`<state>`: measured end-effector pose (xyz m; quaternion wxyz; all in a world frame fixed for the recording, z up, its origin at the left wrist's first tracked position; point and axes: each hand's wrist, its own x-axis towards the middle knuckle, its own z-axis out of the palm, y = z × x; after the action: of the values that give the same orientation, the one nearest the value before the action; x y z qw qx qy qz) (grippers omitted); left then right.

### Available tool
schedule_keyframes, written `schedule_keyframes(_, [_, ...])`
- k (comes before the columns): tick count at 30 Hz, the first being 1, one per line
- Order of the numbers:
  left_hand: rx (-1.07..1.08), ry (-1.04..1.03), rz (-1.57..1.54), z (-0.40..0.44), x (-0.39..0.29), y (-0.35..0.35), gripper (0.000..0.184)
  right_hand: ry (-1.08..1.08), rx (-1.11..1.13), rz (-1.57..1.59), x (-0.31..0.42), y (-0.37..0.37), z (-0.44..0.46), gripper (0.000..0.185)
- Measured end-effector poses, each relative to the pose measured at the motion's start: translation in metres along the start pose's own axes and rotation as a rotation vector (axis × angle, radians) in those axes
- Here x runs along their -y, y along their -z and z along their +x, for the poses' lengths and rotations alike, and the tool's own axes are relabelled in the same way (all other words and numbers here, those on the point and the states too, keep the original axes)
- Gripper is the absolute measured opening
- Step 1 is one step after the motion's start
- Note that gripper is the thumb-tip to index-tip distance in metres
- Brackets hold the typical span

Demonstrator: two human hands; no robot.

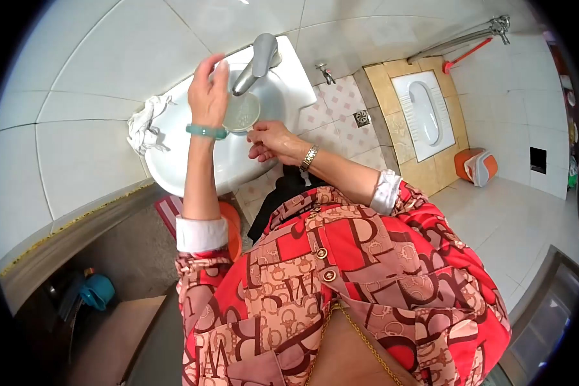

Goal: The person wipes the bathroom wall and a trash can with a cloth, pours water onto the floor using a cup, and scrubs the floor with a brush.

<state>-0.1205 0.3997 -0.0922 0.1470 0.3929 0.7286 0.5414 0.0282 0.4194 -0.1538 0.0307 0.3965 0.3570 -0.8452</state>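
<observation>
Under the spout of the grey faucet (257,64) is a small pale bowl (242,113) with what looks like water and bubbles inside. My right hand (275,143), wearing a metal watch, has its fingers closed at the near rim of this bowl; the exact grip is partly hidden. Left of the faucet, my left hand (209,93) is raised over the white sink (196,161) with its fingers stretched and holding nothing. A green bangle (206,132) circles the left wrist.
A crumpled white cloth (149,125) lies on the sink's left edge. To the right are a wall tap (326,73), a squat toilet (424,116) and an orange bin (475,166). Below left sits a teal container (97,292), and an orange basin (230,225) is partly hidden beneath the sink.
</observation>
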Motion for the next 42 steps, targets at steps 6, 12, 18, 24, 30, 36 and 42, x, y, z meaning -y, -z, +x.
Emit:
schedule_keyframes(6, [0.353,-0.422,0.325,0.054,-0.001,-0.052,0.038,0.030,0.086,-0.246,0.005,0.006,-0.024,0.013])
schedule_keyframes(12, [0.487,-0.309,0.480,0.054,-0.009,-0.050,0.034,0.078,0.185,-0.320,0.002,0.022,-0.051,0.017])
schedule_keyframes(18, [0.513,-0.300,0.489,0.054,-0.016,-0.051,0.035,0.267,0.193,-0.184,0.001,0.074,-0.110,0.018])
schedule_keyframes(24, [0.500,-0.183,0.491,0.048,-0.007,-0.057,0.033,0.348,-0.263,0.047,-0.031,0.170,-0.180,0.021])
schedule_keyframes(30, [0.415,-0.169,0.712,0.039,-0.003,-0.064,0.041,0.282,-0.908,0.161,-0.059,0.324,-0.229,0.021])
schedule_keyframes(36, [0.320,-0.074,0.945,0.033,-0.011,-0.074,0.048,0.113,-1.176,0.257,-0.023,0.539,-0.283,0.017])
schedule_keyframes(42, [0.321,0.134,0.755,0.036,0.000,-0.071,0.047,0.005,-1.486,-0.370,0.059,0.770,-0.331,0.028])
